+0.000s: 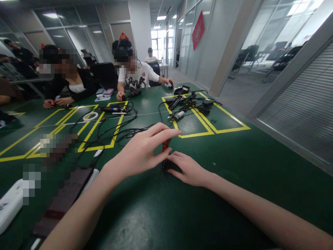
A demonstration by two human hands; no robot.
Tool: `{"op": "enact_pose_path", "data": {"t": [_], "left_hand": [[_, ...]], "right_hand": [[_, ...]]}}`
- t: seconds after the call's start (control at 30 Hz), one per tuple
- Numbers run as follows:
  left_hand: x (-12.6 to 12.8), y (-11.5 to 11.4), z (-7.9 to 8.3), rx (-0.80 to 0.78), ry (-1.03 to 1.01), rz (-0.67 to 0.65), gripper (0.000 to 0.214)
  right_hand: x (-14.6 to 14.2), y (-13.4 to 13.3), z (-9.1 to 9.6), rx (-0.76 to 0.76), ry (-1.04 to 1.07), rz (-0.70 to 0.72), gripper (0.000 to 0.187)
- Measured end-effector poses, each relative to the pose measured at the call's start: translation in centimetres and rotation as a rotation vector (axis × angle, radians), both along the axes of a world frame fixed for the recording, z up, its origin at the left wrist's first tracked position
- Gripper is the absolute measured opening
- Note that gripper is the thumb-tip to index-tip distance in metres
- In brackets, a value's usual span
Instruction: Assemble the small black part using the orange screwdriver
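My left hand [142, 152] hovers over the green table [234, 163], fingers curled and pinched on a small red tool [164, 144] that stands upright. My right hand [187, 168] lies just right of it, fingers closed around a small black object [166, 165] pressed to the table. The red tool's lower end meets that black object between the two hands. Most of the black object is hidden by my fingers.
Yellow tape boxes [208, 128] mark the table. Black cables [117, 132] and power tools [179, 104] lie beyond my hands. A white tape roll [90, 116] sits at left, a white device [10, 205] at near left. Two people sit across the table.
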State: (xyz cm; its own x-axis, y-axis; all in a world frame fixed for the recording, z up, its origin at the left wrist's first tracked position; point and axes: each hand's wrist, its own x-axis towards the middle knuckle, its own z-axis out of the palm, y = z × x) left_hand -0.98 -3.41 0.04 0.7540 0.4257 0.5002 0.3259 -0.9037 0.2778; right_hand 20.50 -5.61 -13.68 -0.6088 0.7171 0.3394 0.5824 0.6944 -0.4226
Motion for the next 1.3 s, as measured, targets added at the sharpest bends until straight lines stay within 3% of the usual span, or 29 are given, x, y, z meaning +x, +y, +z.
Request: {"op": "enact_pose_path", "data": {"t": [1.3], "left_hand": [[0.05, 0.09, -0.19, 0.006, -0.001, -0.006, 0.037]], "right_hand": [[0.05, -0.13, 0.05, 0.018, 0.020, 0.013, 0.031]]}}
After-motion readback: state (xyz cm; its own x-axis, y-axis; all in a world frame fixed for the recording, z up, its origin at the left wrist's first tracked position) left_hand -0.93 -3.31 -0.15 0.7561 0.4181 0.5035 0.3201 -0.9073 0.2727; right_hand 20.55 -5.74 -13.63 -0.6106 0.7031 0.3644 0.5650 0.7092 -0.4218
